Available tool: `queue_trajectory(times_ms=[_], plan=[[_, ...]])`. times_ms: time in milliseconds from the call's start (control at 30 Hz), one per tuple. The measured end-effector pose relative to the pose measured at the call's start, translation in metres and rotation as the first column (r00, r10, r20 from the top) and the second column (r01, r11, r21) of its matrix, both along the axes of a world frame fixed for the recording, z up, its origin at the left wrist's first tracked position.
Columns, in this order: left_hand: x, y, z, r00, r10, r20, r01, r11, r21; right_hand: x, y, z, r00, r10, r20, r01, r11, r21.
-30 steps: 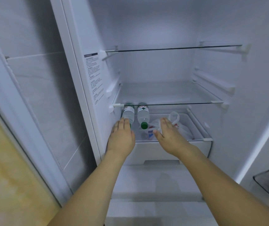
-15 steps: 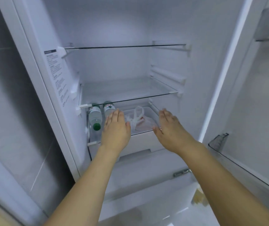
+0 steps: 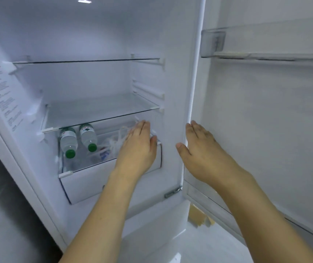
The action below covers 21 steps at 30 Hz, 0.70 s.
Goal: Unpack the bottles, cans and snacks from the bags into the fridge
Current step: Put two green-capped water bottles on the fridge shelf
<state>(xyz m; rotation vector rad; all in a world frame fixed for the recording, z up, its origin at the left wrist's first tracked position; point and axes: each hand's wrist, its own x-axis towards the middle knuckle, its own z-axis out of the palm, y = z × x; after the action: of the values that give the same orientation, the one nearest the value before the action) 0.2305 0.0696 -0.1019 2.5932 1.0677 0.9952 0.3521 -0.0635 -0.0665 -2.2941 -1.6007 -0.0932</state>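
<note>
Two clear water bottles with green caps, one [image 3: 68,142] and the other [image 3: 88,137], lie side by side in the left of the fridge's bottom drawer [image 3: 87,184]. A white plastic bag [image 3: 114,144] lies beside them in the drawer, partly hidden by my left hand [image 3: 137,147]. That hand hovers flat over the drawer's right part with straight fingers, holding nothing. My right hand [image 3: 199,149] is also flat and empty, held in front of the fridge's right edge by the door seal.
Two glass shelves, the lower [image 3: 102,111] and the upper [image 3: 87,60], sit bare above the drawer. The open fridge door [image 3: 265,120] stands to the right with a clear door bin [image 3: 246,44] high up. A door hinge [image 3: 172,192] sits below my right hand.
My view has swung to the right and closer. Both hands have shifted right across the drawer: the left from the bottles to the bag side, the right out to the fridge's right edge.
</note>
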Motion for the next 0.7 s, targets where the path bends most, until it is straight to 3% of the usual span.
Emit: queue_trajectory(times_ms=[200,700], plan=[[0.029,-0.044,0.015,0.99,-0.133,0.039,0.132,0.991,0.025,0.017,-0.044,0.002,0.996,-0.08,-0.027,0.081,0.997,0.017],[0.087,-0.128,0.042,0.861,-0.497,-0.109,0.503,0.863,0.048,0.031,-0.158,0.013,0.897,-0.442,-0.026,0.442,0.897,-0.004]])
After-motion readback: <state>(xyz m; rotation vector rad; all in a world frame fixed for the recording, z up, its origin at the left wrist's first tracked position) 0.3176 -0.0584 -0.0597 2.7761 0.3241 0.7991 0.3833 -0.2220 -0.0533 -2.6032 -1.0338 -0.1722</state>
